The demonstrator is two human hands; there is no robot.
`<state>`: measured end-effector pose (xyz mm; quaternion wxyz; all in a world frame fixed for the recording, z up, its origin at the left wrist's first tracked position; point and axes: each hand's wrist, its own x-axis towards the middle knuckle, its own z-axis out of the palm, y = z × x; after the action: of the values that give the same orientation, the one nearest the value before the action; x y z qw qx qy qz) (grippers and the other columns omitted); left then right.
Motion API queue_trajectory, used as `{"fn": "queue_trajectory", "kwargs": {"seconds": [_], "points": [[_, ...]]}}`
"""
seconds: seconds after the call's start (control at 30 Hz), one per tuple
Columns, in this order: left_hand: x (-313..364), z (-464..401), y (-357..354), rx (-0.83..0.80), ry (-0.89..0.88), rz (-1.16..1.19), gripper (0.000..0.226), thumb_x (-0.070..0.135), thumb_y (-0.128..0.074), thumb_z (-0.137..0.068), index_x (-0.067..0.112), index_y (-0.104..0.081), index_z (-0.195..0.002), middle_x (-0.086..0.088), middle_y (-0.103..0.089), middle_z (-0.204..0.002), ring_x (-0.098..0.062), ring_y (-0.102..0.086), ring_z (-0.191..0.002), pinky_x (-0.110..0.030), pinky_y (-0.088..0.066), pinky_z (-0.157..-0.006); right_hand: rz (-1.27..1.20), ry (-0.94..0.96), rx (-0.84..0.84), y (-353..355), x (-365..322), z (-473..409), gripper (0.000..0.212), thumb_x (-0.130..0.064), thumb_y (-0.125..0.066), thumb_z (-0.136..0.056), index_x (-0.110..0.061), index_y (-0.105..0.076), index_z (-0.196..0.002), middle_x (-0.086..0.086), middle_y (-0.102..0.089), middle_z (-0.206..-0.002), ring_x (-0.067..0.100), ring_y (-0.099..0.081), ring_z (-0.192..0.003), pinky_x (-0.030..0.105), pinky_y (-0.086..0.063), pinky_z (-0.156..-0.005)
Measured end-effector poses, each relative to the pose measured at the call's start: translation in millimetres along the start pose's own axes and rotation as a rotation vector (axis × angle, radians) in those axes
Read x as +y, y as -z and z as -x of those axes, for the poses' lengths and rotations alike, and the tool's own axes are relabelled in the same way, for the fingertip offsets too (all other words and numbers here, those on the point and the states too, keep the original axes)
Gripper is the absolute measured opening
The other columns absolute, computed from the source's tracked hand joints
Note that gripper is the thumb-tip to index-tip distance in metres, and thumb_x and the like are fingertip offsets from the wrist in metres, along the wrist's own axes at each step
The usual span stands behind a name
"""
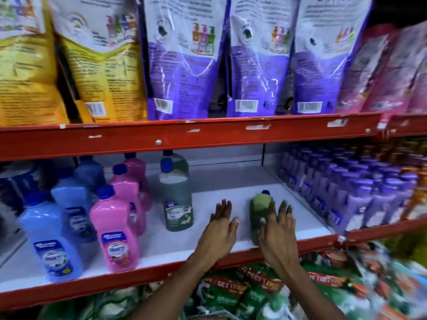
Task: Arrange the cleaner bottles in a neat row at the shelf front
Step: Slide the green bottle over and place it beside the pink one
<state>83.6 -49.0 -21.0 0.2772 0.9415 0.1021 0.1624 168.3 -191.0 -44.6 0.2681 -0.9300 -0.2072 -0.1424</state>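
On the white middle shelf (307, 218), a green cleaner bottle (260, 204) with a blue cap stands near the front edge. My right hand (277, 232) lies against its front and right side, fingers straight, thumb touching the bottle. My left hand (220, 229) hovers flat and open just left of it, holding nothing. Another green bottle (178, 199) stands further back to the left, with one more behind it. Pink bottles (117, 232) and blue bottles (52, 241) stand in uneven lines running from the shelf front to the back on the left.
Small purple bottles (351, 192) fill the right part of the shelf behind a divider. Large yellow and purple refill pouches (184, 56) stand on the red-edged shelf above. Green and red packets (254, 294) lie on the shelf below my arms.
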Motion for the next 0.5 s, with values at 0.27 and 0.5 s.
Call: {"fn": "queue_trajectory", "kwargs": {"seconds": [0.27, 0.5], "points": [[27.2, -62.9, -38.5, -0.118, 0.325, 0.246, 0.019, 0.024, -0.059, -0.088, 0.01, -0.059, -0.076, -0.017, -0.069, -0.089, -0.032, -0.065, -0.087, -0.038, -0.048, -0.07, -0.292, -0.167, -0.187, 7.1, 24.6, -32.6, 0.017, -0.017, -0.047, -0.095, -0.006, -0.049, -0.082, 0.007, -0.054, -0.069, 0.032, -0.053, -0.07, 0.036, -0.037, -0.06], [23.1, -43.2, -31.3, 0.042, 0.461, 0.855, 0.024, -0.013, -0.067, -0.077, 0.011, -0.068, -0.08, -0.014, -0.073, -0.094, -0.026, -0.068, -0.086, -0.031, -0.057, -0.076, -0.685, -0.235, -0.168, 13.4, 12.1, -26.5, 0.013, -0.013, -0.058, -0.091, -0.013, -0.067, -0.1, 0.008, -0.074, -0.094, 0.023, -0.067, -0.083, 0.039, -0.054, -0.071]]}}
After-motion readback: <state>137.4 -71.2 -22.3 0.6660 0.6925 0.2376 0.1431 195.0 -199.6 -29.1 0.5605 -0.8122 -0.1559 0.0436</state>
